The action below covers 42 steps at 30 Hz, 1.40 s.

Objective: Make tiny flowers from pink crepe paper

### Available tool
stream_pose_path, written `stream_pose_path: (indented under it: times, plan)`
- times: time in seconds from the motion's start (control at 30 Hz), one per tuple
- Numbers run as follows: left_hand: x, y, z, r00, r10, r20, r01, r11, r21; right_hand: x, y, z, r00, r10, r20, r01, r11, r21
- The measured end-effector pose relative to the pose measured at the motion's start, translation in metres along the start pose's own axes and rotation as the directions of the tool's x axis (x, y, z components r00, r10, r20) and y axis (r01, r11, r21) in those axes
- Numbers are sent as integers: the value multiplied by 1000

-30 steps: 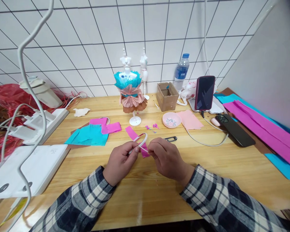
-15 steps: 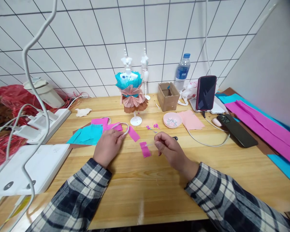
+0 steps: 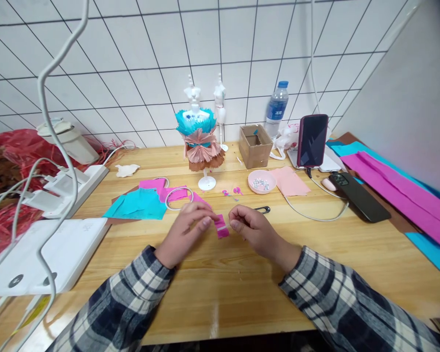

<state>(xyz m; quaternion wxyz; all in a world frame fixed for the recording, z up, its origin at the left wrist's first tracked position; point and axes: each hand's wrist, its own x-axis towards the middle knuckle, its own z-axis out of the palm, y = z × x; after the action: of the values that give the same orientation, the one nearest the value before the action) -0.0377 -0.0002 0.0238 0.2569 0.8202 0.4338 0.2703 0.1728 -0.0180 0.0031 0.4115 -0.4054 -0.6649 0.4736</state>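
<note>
A small magenta paper piece (image 3: 223,233) lies on the table between my hands, with a narrow whitish strip of tape (image 3: 222,228) across it. My right hand (image 3: 256,232) is closed in a pinch at the strip's right end. At the paper's left edge, my left hand (image 3: 187,230) has its fingers stretched out and its thumb apart, the fingertips close to or touching the paper. Just beyond it rests a thin white ring, seemingly a tape roll (image 3: 179,198), on more magenta and turquoise paper (image 3: 135,204). Behind my right hand a black looped object (image 3: 263,210) is partly hidden.
A doll-sized dress form (image 3: 200,132) wears ruffled paper, with a bare form (image 3: 220,112) behind it. Farther right are a pink bowl (image 3: 252,186) of shiny beads, a cardboard box (image 3: 255,151), a bottle (image 3: 277,107) and phones (image 3: 359,198). Power strip (image 3: 91,178) and cables crowd the left.
My left hand has let go of the tape ring and moved right to the magenta piece. The strip now lies across that piece. My right hand has shifted slightly left.
</note>
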Motion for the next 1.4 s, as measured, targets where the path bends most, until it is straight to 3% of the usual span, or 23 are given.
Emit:
stream_pose_path:
  times: [0.07, 0.17, 0.27, 0.4, 0.47, 0.53, 0.63, 0.73, 0.93, 1.03, 1.13, 1.27, 1.4]
  plan:
    - [-1, 10, 7, 999, 14, 37, -12, 998, -69, 0, 1, 1, 999, -23, -22, 21, 994, -106]
    - [-2, 17, 14, 1000, -10, 19, 10, 1000, -27, 2, 2, 2, 998, -30, -56, 19, 983, -181]
    - [-2, 19, 15, 1000, 7, -24, -8, 1000, -18, 3, 4, 4, 998, -12, -58, 2, 987, -159]
    - [-1, 14, 14, 995, -79, -56, 65, 973, -220, 4, 6, 6, 986, 77, -148, -93, 991, -99]
    - [-1, 9, 15, 981, -183, -65, 147, 916, -373, 3, 5, 4, 960, -11, -280, -52, 975, -216]
    - [-1, 5, 18, 958, -282, -49, 212, 814, -542, 2, 1, 2, 923, -212, -321, 62, 905, -422]
    - [-3, 5, 22, 947, -320, 35, 232, 600, -766, -2, -6, 2, 880, -450, -155, 258, 724, -639]
    - [-4, 9, 25, 959, -254, 127, 236, 463, -855, -4, -9, 4, 861, -506, -48, 323, 617, -717]
    - [-6, 12, 26, 962, -165, 218, 266, 378, -887, -3, -3, 0, 875, -481, -46, 277, 577, -768]
    - [-8, 7, 27, 969, -136, 206, 245, 431, -868, -3, -4, -1, 888, -455, -58, 253, 591, -766]
    - [-10, 3, 27, 972, -136, 193, 236, 574, -784, -3, -5, 0, 905, -421, -66, 233, 618, -751]
    - [-8, 4, 27, 987, -123, 108, 160, 868, -470, -1, -2, 2, 938, -306, -166, 149, 784, -602]
    - [-3, 5, 28, 999, -44, -18, 41, 985, -169, 2, 3, 6, 966, -118, -231, 24, 928, -373]
